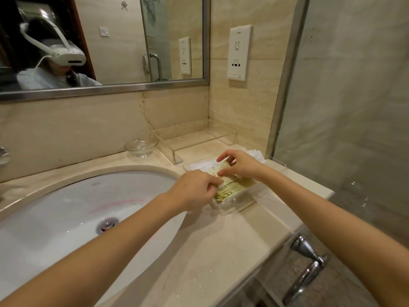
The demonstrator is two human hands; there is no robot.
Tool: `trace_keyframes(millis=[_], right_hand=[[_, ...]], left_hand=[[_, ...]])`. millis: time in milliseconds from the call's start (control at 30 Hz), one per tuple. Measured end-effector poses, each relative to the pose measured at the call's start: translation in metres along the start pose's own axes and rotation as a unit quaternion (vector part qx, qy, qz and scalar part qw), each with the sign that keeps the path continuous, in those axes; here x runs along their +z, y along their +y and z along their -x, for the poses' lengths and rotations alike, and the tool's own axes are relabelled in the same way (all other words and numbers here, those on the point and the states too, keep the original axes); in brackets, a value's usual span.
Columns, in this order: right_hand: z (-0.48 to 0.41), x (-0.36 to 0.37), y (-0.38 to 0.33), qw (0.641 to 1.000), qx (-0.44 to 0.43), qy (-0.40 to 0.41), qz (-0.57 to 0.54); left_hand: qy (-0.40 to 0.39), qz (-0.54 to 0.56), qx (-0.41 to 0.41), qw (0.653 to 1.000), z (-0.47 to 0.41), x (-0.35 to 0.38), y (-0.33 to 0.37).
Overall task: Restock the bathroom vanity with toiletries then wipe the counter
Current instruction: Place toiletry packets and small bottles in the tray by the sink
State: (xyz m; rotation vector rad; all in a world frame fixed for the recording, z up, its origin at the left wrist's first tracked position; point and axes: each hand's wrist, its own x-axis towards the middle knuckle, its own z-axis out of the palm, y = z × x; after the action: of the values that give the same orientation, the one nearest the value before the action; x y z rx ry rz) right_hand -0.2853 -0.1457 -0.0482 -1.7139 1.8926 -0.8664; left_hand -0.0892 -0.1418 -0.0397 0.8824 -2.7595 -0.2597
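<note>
A clear acrylic tray (pixel 240 203) sits on the beige counter (pixel 223 247) right of the sink. In it lie several flat yellow-green toiletry packets (pixel 230 189) and some white ones (pixel 200 165). My left hand (pixel 194 189) rests on the near end of the yellow-green packets, its fingertips pressing on them. My right hand (pixel 240 165) is over the far end, thumb and fingers pinching the top packet's edge.
A white sink basin (pixel 66 209) fills the left, with a small glass bowl (pixel 141 146) behind it. A clear acrylic riser (pixel 194 135) stands in the corner. A glass shower door (pixel 345 103) with a metal handle (pixel 306 269) borders the counter's right edge.
</note>
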Motion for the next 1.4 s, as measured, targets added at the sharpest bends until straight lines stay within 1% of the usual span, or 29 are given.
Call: trace_keyframes(millis=[67,167,233,333,433,533,600,733,833,1067,1200,1300,1400], right_hand=[[0.001,0.0,0.001,1.0,0.012,-0.009,0.005],[0.001,-0.001,0.004,1.0,0.029,-0.008,-0.003],[0.0,0.0,0.006,0.999,0.046,0.011,-0.015],[-0.003,0.003,0.01,0.995,0.083,0.049,-0.001],[-0.007,0.004,0.008,0.992,0.117,0.05,0.026],[-0.006,0.004,0.008,0.988,0.13,0.043,0.072],[-0.003,0.006,0.009,0.986,0.139,0.059,0.077],[0.006,0.008,0.01,0.988,0.113,0.09,0.056],[0.018,0.005,0.009,0.99,0.092,0.107,0.029],[0.047,-0.023,0.007,0.986,0.064,0.15,-0.028],[0.071,-0.039,0.007,0.985,0.072,0.144,-0.054],[0.097,-0.046,0.006,0.986,0.08,0.123,-0.072],[0.128,-0.052,0.003,0.986,0.089,0.105,-0.089]], left_hand=[[-0.015,-0.013,-0.005,1.0,-0.001,-0.005,0.005],[-0.044,-0.067,-0.006,0.997,-0.004,-0.005,0.011],[-0.05,-0.061,-0.014,0.997,-0.006,-0.004,0.01],[-0.039,-0.032,-0.024,0.998,-0.008,-0.007,0.008],[-0.03,-0.023,-0.024,0.999,-0.01,-0.007,0.006],[-0.032,-0.015,-0.028,0.999,-0.011,-0.001,0.005],[-0.026,-0.017,-0.026,0.999,-0.01,0.003,0.005],[-0.032,-0.037,-0.012,0.999,-0.009,0.004,0.003],[-0.034,-0.03,0.001,0.999,-0.004,0.005,0.001],[-0.031,-0.056,0.018,0.998,0.018,-0.005,0.01],[-0.044,-0.065,0.021,0.997,0.03,-0.016,0.015],[-0.029,-0.054,0.008,0.998,0.038,-0.021,0.027],[-0.009,-0.035,0.015,0.999,0.046,-0.022,0.053]])
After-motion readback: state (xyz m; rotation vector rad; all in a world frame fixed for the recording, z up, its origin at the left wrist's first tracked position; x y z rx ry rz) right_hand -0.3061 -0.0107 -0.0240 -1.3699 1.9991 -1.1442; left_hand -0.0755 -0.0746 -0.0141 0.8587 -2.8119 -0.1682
